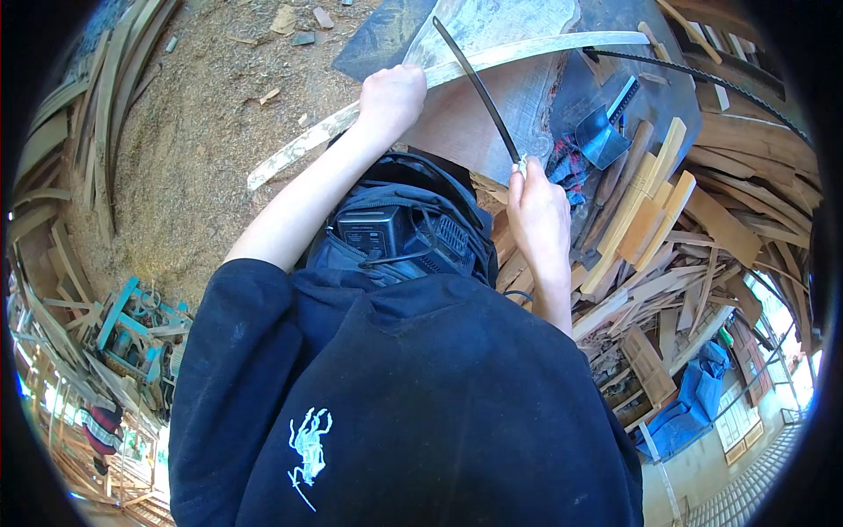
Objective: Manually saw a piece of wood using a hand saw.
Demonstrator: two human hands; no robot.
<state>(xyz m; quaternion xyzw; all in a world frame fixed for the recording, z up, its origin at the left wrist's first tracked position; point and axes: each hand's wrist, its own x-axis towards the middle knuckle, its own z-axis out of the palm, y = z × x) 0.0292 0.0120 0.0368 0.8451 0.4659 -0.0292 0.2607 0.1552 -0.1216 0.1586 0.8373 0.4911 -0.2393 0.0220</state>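
Observation:
My left hand (392, 99) is closed around a long, pale, flat strip (527, 48), apparently wood, that looks curved and runs from lower left to upper right. In my right hand (537, 211), the fingers grip the light-wrapped end of a narrow dark flat bar (479, 83). This bar slants up and to the left, with a small hole near its far tip. It crosses the strip in view; whether they touch I cannot tell. Beneath both lies a wide, grey-brown wooden slab (492, 119) with a rough edge.
Right of the slab lie a shiny bluish square piece (601, 139), a crumpled cloth (569, 171) and stacked light wooden pieces (645, 211). A dark toothed strip (702, 70) stretches to the right. Long boards (110, 114) line the left; sawdust (211, 132) covers the ground. Another person (103, 430) is far left.

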